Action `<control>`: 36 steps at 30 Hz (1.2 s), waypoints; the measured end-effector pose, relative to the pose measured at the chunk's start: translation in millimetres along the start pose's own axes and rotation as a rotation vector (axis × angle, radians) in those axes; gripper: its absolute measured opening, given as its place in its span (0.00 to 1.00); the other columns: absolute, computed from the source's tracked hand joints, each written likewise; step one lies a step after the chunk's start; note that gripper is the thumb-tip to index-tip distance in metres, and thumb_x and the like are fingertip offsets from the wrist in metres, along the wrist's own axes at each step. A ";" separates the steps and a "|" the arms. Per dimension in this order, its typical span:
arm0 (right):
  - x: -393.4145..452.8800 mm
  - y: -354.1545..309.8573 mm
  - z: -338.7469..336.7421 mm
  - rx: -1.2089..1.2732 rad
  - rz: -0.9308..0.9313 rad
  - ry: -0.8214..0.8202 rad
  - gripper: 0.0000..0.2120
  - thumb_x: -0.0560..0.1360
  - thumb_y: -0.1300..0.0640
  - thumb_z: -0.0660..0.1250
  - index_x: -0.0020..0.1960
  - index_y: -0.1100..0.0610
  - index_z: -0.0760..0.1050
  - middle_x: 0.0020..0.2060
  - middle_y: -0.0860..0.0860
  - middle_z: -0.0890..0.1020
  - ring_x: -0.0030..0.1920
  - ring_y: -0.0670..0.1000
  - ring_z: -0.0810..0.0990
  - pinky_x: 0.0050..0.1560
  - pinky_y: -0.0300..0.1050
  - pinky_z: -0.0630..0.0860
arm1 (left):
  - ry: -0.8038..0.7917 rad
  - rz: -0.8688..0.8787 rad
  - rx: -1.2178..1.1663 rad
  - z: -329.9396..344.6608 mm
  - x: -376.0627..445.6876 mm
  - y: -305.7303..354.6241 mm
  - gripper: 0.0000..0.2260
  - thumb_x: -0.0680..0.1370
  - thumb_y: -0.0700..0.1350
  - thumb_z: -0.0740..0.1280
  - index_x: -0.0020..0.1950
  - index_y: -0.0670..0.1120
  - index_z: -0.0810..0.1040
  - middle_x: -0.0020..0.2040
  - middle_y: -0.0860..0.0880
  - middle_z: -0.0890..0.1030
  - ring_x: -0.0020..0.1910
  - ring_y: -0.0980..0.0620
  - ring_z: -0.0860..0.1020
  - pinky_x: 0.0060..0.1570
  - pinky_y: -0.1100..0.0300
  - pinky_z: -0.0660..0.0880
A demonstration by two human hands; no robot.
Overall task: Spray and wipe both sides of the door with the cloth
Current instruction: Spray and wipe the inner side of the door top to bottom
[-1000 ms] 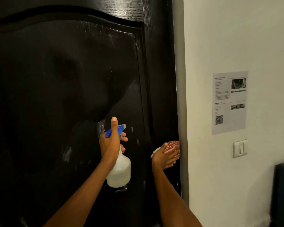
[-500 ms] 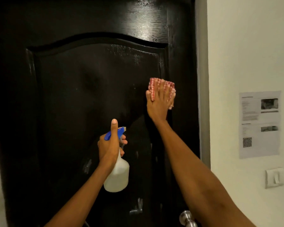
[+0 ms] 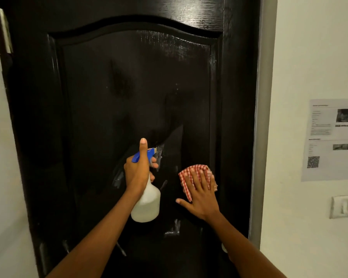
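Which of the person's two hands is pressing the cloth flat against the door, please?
The right hand, fingers spread flat over the red checked cloth on the door. The left hand grips the spray bottle instead.

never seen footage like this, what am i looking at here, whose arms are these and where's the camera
There is no machine here. A person wears a wide-angle camera on the head, looking forward and down, so the two arms reaching in from the bottom are their own.

In front stands a glossy black door with a raised arched panel. The left hand grips a white spray bottle with a blue trigger head, thumb up, nozzle toward the door. The right hand lies flat with fingers spread, pressing a red-and-white checked cloth against the panel. Pale streaks show on the door near the bottle.

On the wall to the right hang a printed sheet and a light switch.
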State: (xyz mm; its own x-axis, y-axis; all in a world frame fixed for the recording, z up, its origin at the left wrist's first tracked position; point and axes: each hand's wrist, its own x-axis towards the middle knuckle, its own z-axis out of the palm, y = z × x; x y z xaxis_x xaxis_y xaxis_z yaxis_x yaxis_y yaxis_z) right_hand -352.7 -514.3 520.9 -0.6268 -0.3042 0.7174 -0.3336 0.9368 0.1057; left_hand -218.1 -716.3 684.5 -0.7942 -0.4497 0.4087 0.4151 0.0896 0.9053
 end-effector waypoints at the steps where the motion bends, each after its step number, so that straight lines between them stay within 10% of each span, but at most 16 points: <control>1: -3.9 -3.8 3.9 0.026 0.039 -0.020 0.46 0.75 0.22 0.49 0.82 0.46 0.36 0.81 0.52 0.36 0.80 0.59 0.34 0.74 0.64 0.27 | -0.001 -0.005 -0.003 -1.0 -1.5 -0.6 0.36 0.78 0.71 0.57 0.41 0.38 0.82 0.34 0.43 0.83 0.24 0.49 0.75 0.25 0.58 0.73; 10: 20.1 -5.5 -0.3 0.003 0.003 0.081 0.36 0.82 0.35 0.51 0.83 0.49 0.42 0.82 0.55 0.44 0.81 0.60 0.44 0.74 0.72 0.48 | -0.013 0.022 0.010 2.2 3.4 10.1 0.36 0.75 0.71 0.56 0.42 0.38 0.81 0.33 0.44 0.82 0.22 0.51 0.74 0.23 0.61 0.72; 22: 167.4 -27.1 -104.4 0.093 0.160 0.456 0.31 0.82 0.37 0.53 0.81 0.50 0.57 0.81 0.56 0.56 0.80 0.60 0.50 0.78 0.66 0.40 | 0.019 0.012 0.072 -16.9 17.8 -1.1 0.35 0.78 0.71 0.56 0.43 0.40 0.82 0.36 0.43 0.85 0.24 0.48 0.75 0.25 0.59 0.73; 26: 90.8 -60.1 -19.7 0.041 -0.270 0.265 0.31 0.83 0.39 0.54 0.82 0.48 0.51 0.82 0.53 0.48 0.82 0.57 0.43 0.76 0.68 0.52 | 0.037 -0.016 0.090 -36.2 16.1 -11.8 0.35 0.78 0.71 0.56 0.43 0.40 0.83 0.36 0.43 0.84 0.24 0.47 0.75 0.26 0.57 0.74; 30: 24.8 -57.6 40.9 -0.190 -0.726 0.133 0.31 0.83 0.39 0.54 0.82 0.46 0.51 0.82 0.50 0.53 0.81 0.56 0.51 0.78 0.63 0.43 | 0.072 -0.028 0.097 -56.2 14.9 -17.5 0.35 0.78 0.71 0.57 0.42 0.39 0.82 0.35 0.43 0.84 0.26 0.45 0.76 0.27 0.57 0.74; 36: 92.5 -41.9 -11.1 -0.170 -0.636 0.253 0.31 0.80 0.40 0.61 0.80 0.47 0.60 0.80 0.52 0.59 0.81 0.57 0.52 0.77 0.68 0.44 | 0.085 -0.016 0.089 -65.1 15.4 -23.3 0.35 0.78 0.71 0.57 0.42 0.39 0.82 0.33 0.44 0.83 0.26 0.46 0.76 0.26 0.57 0.74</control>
State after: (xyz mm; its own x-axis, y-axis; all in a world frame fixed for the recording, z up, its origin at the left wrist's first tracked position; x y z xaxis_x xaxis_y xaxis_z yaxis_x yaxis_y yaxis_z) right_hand -388.8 -579.8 590.5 -0.1565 -0.7712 0.6171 -0.4535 0.6111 0.6488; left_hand -211.1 -783.2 662.2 -0.7586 -0.5247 0.3862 0.3585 0.1587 0.9199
